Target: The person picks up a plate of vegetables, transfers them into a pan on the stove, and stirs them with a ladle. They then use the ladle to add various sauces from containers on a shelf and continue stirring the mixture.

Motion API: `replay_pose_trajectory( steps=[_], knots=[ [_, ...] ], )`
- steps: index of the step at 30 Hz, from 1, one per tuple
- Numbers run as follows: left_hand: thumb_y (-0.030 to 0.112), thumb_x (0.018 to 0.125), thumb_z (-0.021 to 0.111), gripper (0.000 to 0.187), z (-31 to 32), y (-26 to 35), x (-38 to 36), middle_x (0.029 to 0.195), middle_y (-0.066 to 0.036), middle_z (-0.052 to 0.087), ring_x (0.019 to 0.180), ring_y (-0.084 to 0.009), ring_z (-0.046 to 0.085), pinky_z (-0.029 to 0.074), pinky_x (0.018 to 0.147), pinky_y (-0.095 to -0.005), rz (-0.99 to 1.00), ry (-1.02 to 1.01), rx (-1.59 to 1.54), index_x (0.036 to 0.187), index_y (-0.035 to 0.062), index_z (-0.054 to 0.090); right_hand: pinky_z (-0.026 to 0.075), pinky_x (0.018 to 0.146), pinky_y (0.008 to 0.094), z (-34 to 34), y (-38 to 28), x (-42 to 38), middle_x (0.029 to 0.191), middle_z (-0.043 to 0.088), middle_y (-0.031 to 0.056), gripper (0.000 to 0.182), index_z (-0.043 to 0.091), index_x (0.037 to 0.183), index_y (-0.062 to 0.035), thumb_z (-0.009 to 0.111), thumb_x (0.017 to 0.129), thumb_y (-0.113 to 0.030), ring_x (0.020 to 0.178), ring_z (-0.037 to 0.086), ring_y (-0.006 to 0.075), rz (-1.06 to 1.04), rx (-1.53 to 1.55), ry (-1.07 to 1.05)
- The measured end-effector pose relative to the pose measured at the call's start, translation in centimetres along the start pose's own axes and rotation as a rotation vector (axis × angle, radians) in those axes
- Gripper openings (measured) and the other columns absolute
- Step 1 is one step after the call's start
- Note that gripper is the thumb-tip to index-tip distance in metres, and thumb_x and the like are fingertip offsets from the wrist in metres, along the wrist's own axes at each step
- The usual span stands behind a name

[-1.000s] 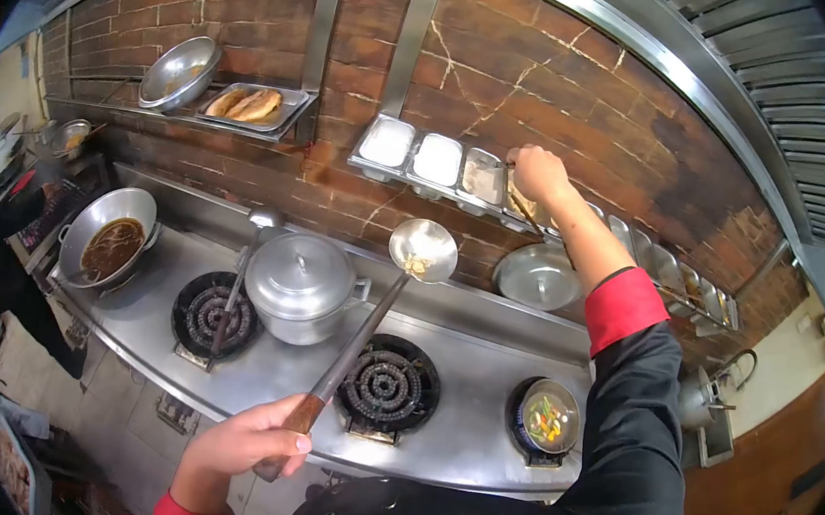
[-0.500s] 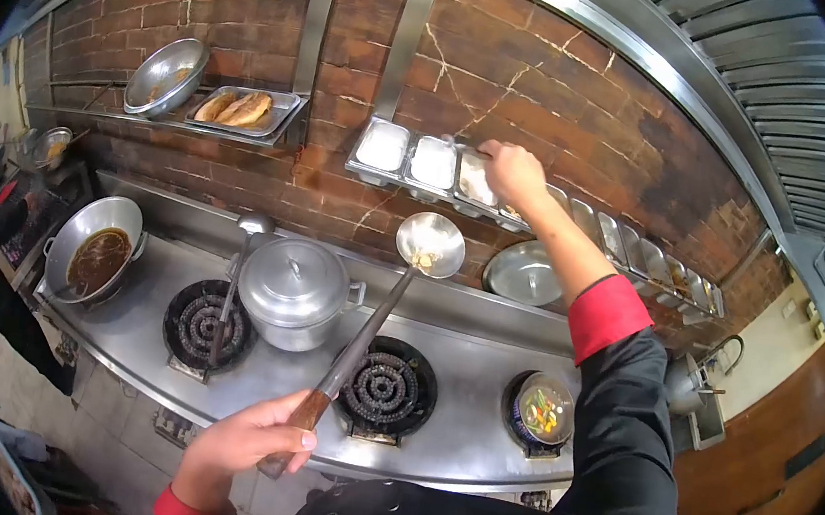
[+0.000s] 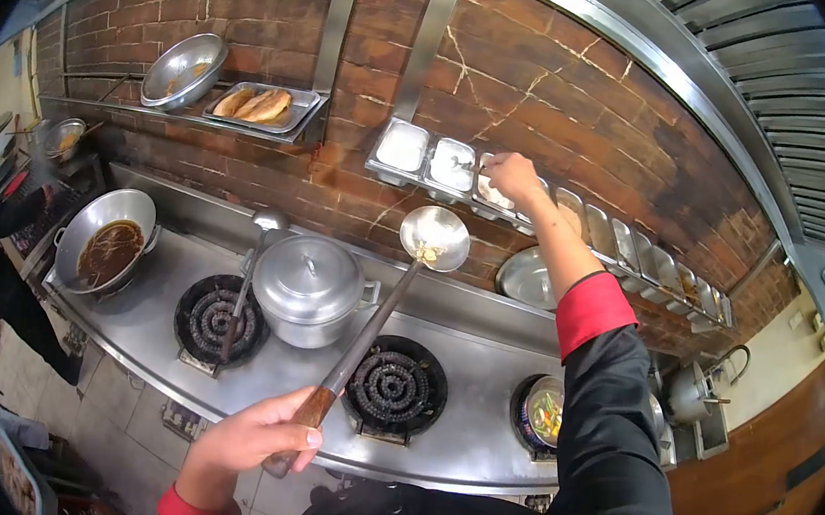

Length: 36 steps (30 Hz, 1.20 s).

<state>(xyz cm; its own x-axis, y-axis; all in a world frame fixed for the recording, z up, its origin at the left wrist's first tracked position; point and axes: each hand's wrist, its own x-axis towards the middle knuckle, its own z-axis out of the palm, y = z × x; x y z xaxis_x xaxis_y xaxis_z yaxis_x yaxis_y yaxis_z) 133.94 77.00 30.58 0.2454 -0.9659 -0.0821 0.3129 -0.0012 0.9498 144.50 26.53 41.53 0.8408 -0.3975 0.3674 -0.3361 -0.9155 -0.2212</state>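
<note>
My left hand (image 3: 263, 435) is wrapped round the wooden end of a long-handled ladle (image 3: 350, 357). The ladle's metal bowl (image 3: 435, 238) is tilted up toward me near the back of the stove, with pale, chopped bits in it. My right hand (image 3: 515, 180) reaches up to the row of steel containers on the wall rail. Its fingers are closed on what looks like a small spoon (image 3: 464, 165), over a container of white powder (image 3: 452, 163). Another container of white powder (image 3: 403, 145) sits to its left, and a third (image 3: 489, 193) is partly behind my hand.
A lidded pot (image 3: 307, 282) and a second ladle (image 3: 241, 295) stand left of a burner (image 3: 395, 388). A wok of brown liquid (image 3: 109, 251) is far left. A bowl of vegetables (image 3: 546, 415) is partly behind my right arm. Another person (image 3: 1, 254) stands at the left.
My right hand has moved slightly down, with its fingers now over the second container. The ladle stays in my left hand. The whole view has shifted a little.
</note>
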Motion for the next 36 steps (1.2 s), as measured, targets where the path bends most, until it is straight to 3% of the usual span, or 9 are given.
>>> replay_pose_trajectory(
  steps=[2,5,14,19,24,30,32,34,36],
  knots=[
    [0.019,0.092,0.057,0.062,0.2,0.4,0.0,0.066,-0.004,0.055,0.057,-0.0094,0.05,0.038,0.053,-0.023,0.007,0.028,-0.015,0.146,-0.0015,0.033,0.053,0.077,0.0344,-1.9,0.9,-0.6,0.087,0.074,0.0105,0.031,0.073,0.109,-0.0081,0.058,0.086,-0.023,0.082,0.069,0.0176,0.077,0.185,-0.042],
    [0.021,0.092,0.057,0.061,0.4,0.7,0.1,0.066,-0.005,0.054,0.055,-0.0096,0.049,0.037,0.051,-0.0229,0.023,0.057,-0.041,0.145,-0.0006,0.034,0.051,0.076,0.0316,-5.4,0.1,-3.4,0.082,0.073,0.0068,0.03,0.072,0.111,-0.0094,0.058,0.086,-0.02,0.077,0.066,0.0138,0.177,0.276,-0.079],
    [0.02,0.092,0.056,0.06,0.5,1.4,1.1,0.066,-0.006,0.055,0.054,-0.0106,0.051,0.038,0.046,-0.0228,0.004,0.029,-0.064,0.145,-0.0009,0.035,0.051,0.083,0.0376,-7.3,0.9,-10.2,0.095,0.072,0.015,0.033,0.074,0.108,-0.0192,0.059,0.079,-0.011,0.093,0.068,0.0308,-0.046,0.035,-0.104],
    [0.018,0.092,0.056,0.06,1.0,0.6,2.3,0.067,-0.006,0.055,0.055,-0.0101,0.051,0.038,0.047,-0.0227,-0.011,-0.007,-0.087,0.145,-0.0011,0.035,0.05,0.092,0.0429,-5.7,2.5,-7.4,0.113,0.066,0.0209,0.039,0.071,0.113,-0.0167,0.055,0.079,-0.007,0.107,0.062,0.0383,-0.028,-0.202,0.137],
    [0.016,0.094,0.055,0.056,2.0,-2.8,4.4,0.069,-0.002,0.053,0.059,-0.009,0.05,0.039,0.056,-0.0234,-0.026,-0.05,-0.082,0.144,0.0002,0.036,0.048,0.097,0.0462,-0.5,4.9,-3.3,0.118,0.063,0.0229,0.037,0.069,0.117,-0.0141,0.058,0.081,-0.014,0.112,0.06,0.0387,-0.082,-0.344,-0.035],
    [0.013,0.095,0.054,0.036,4.3,-8.7,6.0,0.068,0.0,0.054,0.057,-0.0056,0.048,0.035,0.05,-0.0222,-0.145,-0.082,-0.086,0.129,0.0052,0.045,0.05,0.093,0.0452,-3.5,-2.6,-13.4,0.113,0.065,0.0213,0.035,0.069,0.114,-0.0091,0.063,0.084,-0.026,0.106,0.062,0.0368,-0.267,0.014,0.021],
    [0.012,0.095,0.054,0.034,6.3,-10.0,6.4,0.068,0.0,0.054,0.058,-0.006,0.049,0.036,0.05,-0.0222,-0.179,-0.033,-0.087,0.127,0.0047,0.046,0.053,0.084,0.0436,-3.1,-2.5,-18.8,0.097,0.07,0.0188,0.03,0.07,0.106,-0.0078,0.064,0.085,-0.029,0.092,0.068,0.0344,-0.409,0.206,-0.074],
    [0.011,0.094,0.054,0.034,8.1,-12.2,7.6,0.071,0.001,0.053,0.06,-0.0069,0.05,0.037,0.052,-0.022,-0.193,-0.021,-0.104,0.127,0.0035,0.048,0.054,0.075,0.0367,-2.1,-1.3,-25.0,0.084,0.072,0.0116,0.024,0.072,0.095,-0.0059,0.066,0.087,-0.027,0.079,0.07,0.0249,-0.374,0.263,-0.446],
    [0.01,0.094,0.054,0.034,10.2,-14.5,9.2,0.072,0.001,0.053,0.06,-0.0072,0.05,0.038,0.052,-0.0217,-0.207,-0.028,-0.098,0.127,0.0033,0.048,0.053,0.073,0.0392,0.0,1.0,-30.8,0.083,0.071,0.0139,0.042,0.074,0.093,-0.0082,0.058,0.092,-0.047,0.076,0.069,0.0285,-0.313,0.216,-0.851]
  ],
)
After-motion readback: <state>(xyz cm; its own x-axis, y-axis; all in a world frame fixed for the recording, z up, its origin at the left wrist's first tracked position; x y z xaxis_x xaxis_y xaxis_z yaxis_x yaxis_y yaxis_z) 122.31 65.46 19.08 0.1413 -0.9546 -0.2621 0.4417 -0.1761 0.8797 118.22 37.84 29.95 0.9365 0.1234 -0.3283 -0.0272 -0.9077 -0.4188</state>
